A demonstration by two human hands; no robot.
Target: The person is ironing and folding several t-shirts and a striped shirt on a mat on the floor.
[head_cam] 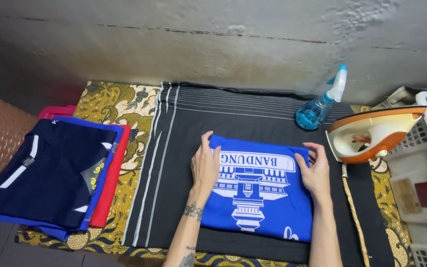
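In the middle of the table (124,106), toward its near edge, a folded blue shirt (260,190) with a white print is lying on a black striped cloth (184,148). The left hand (205,165) is pressing flat on the shirt's left edge, its fingers (206,143) stretched out and gripping nothing. The right hand (315,170) is resting on the right edge, its fingers (317,150) curling loosely over the top corner; whether they are pinching the fabric is unclear. At the table's left edge, a pile of 3 folded shirts (50,173) is sitting. Near the far right corner, a blue spray bottle (320,106) is lying just beside an orange and white iron (371,133), close to a white basket (421,163).
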